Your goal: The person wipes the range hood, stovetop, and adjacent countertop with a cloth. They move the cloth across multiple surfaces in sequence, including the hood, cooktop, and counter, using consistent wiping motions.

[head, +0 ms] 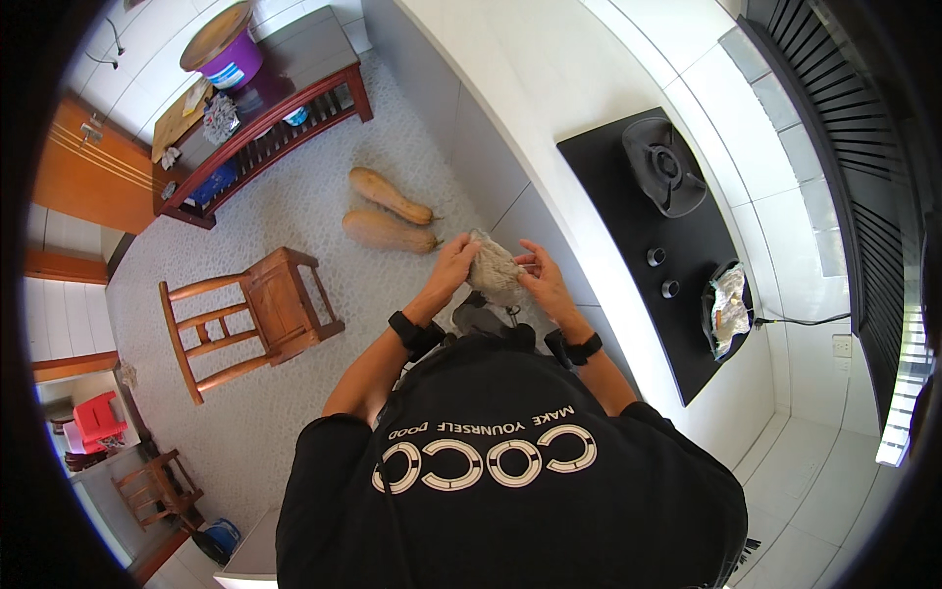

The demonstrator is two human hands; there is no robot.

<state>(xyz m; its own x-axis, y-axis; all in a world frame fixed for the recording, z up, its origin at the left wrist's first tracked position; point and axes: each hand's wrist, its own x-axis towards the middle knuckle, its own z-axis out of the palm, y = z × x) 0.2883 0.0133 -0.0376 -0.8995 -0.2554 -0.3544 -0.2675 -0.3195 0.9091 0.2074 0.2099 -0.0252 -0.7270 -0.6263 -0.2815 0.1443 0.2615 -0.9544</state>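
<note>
In front of my waist, a crumpled greyish-beige cloth [494, 271] is held up between both hands. My left hand [454, 266] pinches its left edge, thumb on top. At its right edge, the thumb and fingers of my right hand [549, 286] grip it, with some fingertips raised apart. The cloth's underside is hidden. Beyond my left hand, two long tan squashes [388, 194] lie side by side on the pebble-patterned floor.
On my right runs a white countertop [544, 96] with a black gas hob [625, 191]; a foil-like sheet [728, 309] covers its near burner. A wooden chair [276, 305] stands to the left. Behind it, a dark red wooden bench [309, 55] carries a purple bucket [235, 62].
</note>
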